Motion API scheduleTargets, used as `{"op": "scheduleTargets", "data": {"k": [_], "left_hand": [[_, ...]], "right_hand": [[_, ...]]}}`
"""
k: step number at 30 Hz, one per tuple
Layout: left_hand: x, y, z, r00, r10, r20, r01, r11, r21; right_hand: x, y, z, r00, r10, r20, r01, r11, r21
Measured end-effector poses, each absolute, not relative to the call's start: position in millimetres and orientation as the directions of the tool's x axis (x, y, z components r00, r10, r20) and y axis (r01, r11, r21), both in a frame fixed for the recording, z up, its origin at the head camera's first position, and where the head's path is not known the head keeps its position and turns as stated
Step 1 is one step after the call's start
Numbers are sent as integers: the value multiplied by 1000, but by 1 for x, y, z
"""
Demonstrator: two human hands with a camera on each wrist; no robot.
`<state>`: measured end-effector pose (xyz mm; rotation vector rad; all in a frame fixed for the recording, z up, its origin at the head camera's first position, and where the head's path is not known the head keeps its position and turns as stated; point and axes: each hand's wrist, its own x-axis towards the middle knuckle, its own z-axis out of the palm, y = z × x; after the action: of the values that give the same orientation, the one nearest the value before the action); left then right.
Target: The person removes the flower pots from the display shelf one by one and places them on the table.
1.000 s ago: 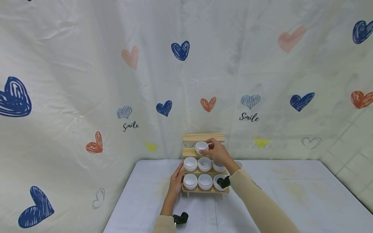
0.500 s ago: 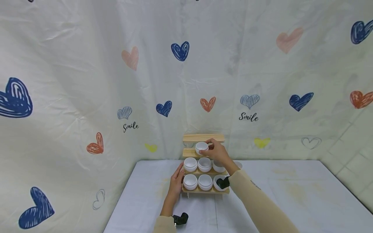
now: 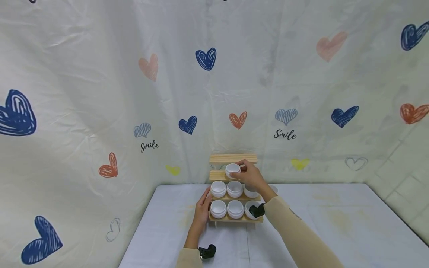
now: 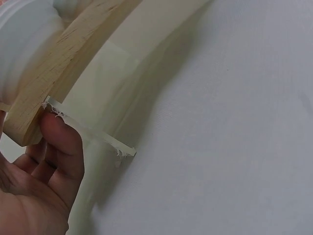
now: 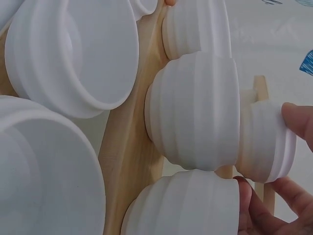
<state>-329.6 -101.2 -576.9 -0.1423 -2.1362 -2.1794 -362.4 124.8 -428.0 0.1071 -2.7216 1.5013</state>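
Observation:
A tiered wooden stand point(image 3: 233, 159) stands on the table with small white pots point(image 3: 218, 209) in rows on its lower shelves. My left hand point(image 3: 202, 209) grips the stand's left side; in the left wrist view its thumb and curled fingers hold the end of a wooden shelf board point(image 4: 73, 54), beside a thin pale strut. With my right hand point(image 3: 251, 175) I pinch a white pot point(image 3: 232, 169) upright at the middle of the third shelf up. The right wrist view shows this pot point(image 5: 264, 142) between thumb and fingertips, partly behind nearer pots.
The top shelf sits right in front of a hanging sheet point(image 3: 167, 93) printed with hearts. A white cloth point(image 3: 318, 227) covers the table. My right forearm and its wrist camera point(image 3: 257, 210) overlap the right-hand pots in the head view.
Both hands keep their places on the stand and the pot. Only the head view has shifted very slightly.

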Motion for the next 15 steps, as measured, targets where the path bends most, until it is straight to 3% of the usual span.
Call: {"op": "scheduleTargets", "data": {"k": [15], "left_hand": [[-310,-105,-545,-991,53,120,119,-19,993]], "right_hand": [[-363,129,-429,-997,-50,53,-71,500,-863]]}}
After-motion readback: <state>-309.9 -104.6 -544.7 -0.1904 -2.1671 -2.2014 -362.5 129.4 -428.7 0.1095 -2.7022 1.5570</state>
